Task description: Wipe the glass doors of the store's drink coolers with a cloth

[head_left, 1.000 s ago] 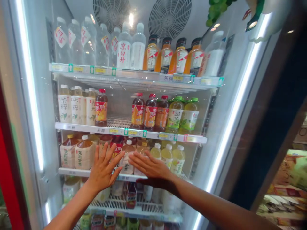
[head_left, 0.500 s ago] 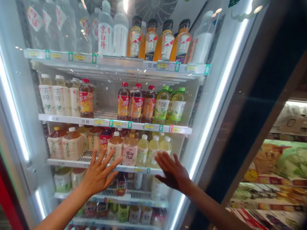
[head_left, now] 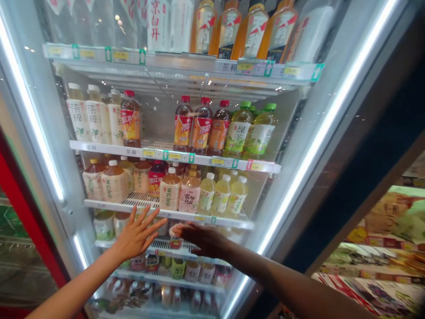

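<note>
A lit upright drinks cooler fills the view before me, its shelves lined with bottles. My left hand (head_left: pixel 141 232) is raised with fingers spread and holds nothing. It is nearest to the third shelf's front edge (head_left: pixel 133 207), below a white-capped tea bottle (head_left: pixel 170 190). My right hand (head_left: pixel 204 239) reaches in from the right, palm turned down, fingers stretched to the left and holding nothing. It overlaps the lower shelf, under a pink-labelled bottle (head_left: pixel 189 195) and small pale yellow bottles (head_left: pixel 222 195). Whether either hand touches anything cannot be told.
Red-capped iced tea bottles (head_left: pixel 202 126) and green-capped bottles (head_left: pixel 238 130) stand on the second shelf. Orange drinks (head_left: pixel 229 29) line the top one. A bright light strip (head_left: pixel 318 128) runs down the right side. Packaged goods (head_left: pixel 375 266) sit on shelving to the right.
My right hand has moved left, closer to my left hand, and turned flatter. The left stays spread. The view has tilted down, so the upper shelves sit higher.
</note>
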`<state>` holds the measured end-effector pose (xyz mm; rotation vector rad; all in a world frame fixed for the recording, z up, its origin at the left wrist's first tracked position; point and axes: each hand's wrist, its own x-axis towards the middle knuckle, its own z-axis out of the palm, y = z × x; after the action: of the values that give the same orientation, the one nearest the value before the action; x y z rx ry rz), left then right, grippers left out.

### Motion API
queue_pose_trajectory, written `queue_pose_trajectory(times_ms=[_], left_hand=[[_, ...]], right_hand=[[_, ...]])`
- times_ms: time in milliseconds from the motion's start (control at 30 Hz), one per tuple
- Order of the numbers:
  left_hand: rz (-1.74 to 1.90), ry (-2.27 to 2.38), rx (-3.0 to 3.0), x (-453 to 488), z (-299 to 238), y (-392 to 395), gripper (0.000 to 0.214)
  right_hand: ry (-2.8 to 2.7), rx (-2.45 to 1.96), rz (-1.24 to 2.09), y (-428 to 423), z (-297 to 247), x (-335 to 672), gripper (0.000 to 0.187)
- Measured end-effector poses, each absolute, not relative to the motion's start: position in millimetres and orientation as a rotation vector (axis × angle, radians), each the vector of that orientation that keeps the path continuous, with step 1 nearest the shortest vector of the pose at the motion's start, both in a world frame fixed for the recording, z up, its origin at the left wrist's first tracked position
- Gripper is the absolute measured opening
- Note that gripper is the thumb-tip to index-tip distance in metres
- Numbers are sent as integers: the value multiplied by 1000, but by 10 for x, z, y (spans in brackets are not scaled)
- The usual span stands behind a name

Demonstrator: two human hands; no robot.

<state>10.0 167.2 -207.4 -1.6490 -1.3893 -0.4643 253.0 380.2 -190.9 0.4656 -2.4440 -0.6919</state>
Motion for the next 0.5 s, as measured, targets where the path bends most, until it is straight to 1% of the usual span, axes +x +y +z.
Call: queue_pose_trajectory(times_ms=[133, 300, 433, 500], left_hand=[[-465, -1446, -1631, -221, -2137, 1412, 71], [-493, -1476, -1584, -651, -2111, 1136, 71], [-525, -1502, -1545, -1013, -2114, 945, 72], [-538, -1515, -1531, -1183, -2135, 848, 71]], right_hand=[[-2478, 347, -649, 3599, -1893, 2176, 81], [-2501, 536, -668, 3330, -1900, 1692, 79], [-2496, 395, -663, 3119, -1786, 1280, 80], [-2497, 454, -688, 3005, -1810, 1091, 76]])
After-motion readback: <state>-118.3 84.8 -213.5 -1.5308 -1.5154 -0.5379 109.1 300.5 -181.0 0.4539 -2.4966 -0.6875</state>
